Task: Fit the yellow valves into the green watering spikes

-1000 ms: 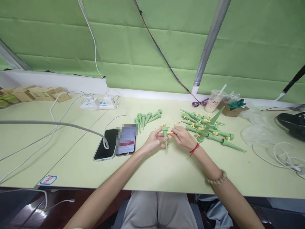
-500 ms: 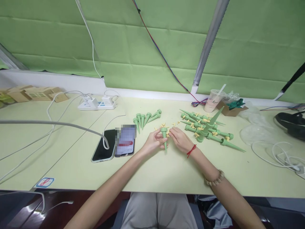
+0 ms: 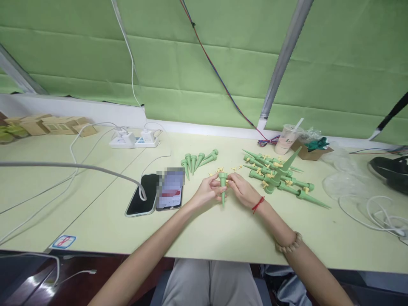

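Note:
My left hand (image 3: 208, 191) is closed around a green plant-watering spike (image 3: 223, 182), held upright with its cap up and its point down. My right hand (image 3: 242, 189) pinches a small yellow valve (image 3: 227, 183) against the side of that spike; its fingers partly hide it. Just behind the hands lie several loose yellow valves (image 3: 220, 170). A group of green spikes (image 3: 193, 161) without visible valves lies farther back on the left. To the right is a pile of green spikes (image 3: 277, 172) with yellow valves on them.
Two phones (image 3: 171, 191) lie left of my hands, with a grey cable (image 3: 95, 168) arching over one. A power strip (image 3: 135, 142) and cardboard boxes (image 3: 57, 125) stand at the back left. A drink cup (image 3: 287, 139), an open carton (image 3: 312, 152) and white cables (image 3: 379, 219) are on the right.
The view has shifted slightly, so everything sits a little lower and to the right. My right fingers have come closer against the side of the spike; my left hand keeps its hold.

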The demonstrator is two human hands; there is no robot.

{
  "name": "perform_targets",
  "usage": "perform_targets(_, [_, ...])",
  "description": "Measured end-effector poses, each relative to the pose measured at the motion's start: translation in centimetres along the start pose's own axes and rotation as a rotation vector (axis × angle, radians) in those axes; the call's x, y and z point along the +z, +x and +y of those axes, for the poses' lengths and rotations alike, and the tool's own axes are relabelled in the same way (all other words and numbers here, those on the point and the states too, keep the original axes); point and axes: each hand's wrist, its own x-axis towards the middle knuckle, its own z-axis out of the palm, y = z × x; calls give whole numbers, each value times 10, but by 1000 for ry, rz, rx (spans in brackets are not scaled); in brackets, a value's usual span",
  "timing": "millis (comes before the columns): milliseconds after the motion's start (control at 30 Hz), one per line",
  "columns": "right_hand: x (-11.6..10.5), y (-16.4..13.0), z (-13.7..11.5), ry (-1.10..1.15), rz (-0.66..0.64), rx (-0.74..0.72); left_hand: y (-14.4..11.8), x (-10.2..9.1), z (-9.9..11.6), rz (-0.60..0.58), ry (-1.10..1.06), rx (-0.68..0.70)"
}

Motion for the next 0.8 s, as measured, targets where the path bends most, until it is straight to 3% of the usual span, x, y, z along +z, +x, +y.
perform_targets(100, [3,1,-3,30,14,-19,-1,2,-2,86,126,94])
perform_targets(233, [14,0,-9,526,-95,233,-3,3,-5,204,401,343])
perform_targets(300, [13,-1,-11,742,-210,312,-2,2,-5,189,388,352])
perform_targets(333, [10,-1,-12,749,-225,319,-1,1,-4,173,345,326])
perform_targets(400, [3,-1,-10,547,-147,259,0,1,-2,140,220,231])
perform_targets(500, [-7,0,-4,62,21,53,1,0,1,107,45,66])
perform_targets(567, [-9,2,1,-150,44,-64,1,1,2,100,-4,4])
perform_targets(667, [-3,2,5,-253,59,-122,-1,5,1,122,40,22])
perform_targets(800, [9,-1,4,-133,116,-34,-3,8,-4,191,238,183])
